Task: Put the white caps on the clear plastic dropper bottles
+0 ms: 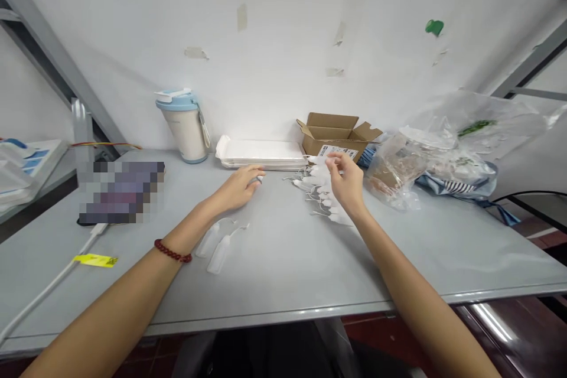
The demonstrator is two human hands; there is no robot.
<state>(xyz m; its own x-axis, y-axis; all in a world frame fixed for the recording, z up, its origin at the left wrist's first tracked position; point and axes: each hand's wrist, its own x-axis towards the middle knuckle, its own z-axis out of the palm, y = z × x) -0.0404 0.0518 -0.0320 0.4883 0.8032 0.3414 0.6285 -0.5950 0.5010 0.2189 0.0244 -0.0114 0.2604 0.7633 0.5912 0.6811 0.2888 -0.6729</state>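
Observation:
My left hand [239, 186] rests palm-down on the grey table [283, 271], its fingertips around a small white piece [259, 179]. My right hand [348, 180] is raised just above a heap of small white plastic dropper bottles [321, 195], pinching a white item [321, 160] whose exact shape is partly hidden. Two translucent dropper bottles [219, 243] lie apart on the table, below my left hand and near my left wrist.
A cream tumbler with a blue lid [183, 130], a stack of white trays [261, 153], an open cardboard box [336, 137] and clear plastic bags [410, 159] line the back. A pixelated flat object [119, 192], white cable [57, 280] and yellow tag [95, 260] lie left.

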